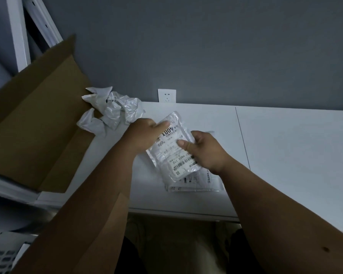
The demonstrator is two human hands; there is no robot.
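Note:
A white plastic mailer parcel (171, 147) with a printed shipping label and barcodes is held tilted just above the white table (285, 155). My left hand (143, 135) grips its upper left edge, thumb on the label. My right hand (204, 151) grips its right edge, thumb pressed on the label's middle. Under it a second flat white mailer (196, 182) lies on the table, partly covered.
A large open cardboard box (38, 123) stands at the left, one flap (105, 230) reaching toward me. Crumpled empty plastic mailers (111, 109) lie by the box at the table's back. A wall socket (166, 95) sits on the grey wall. White shelving stands at far left.

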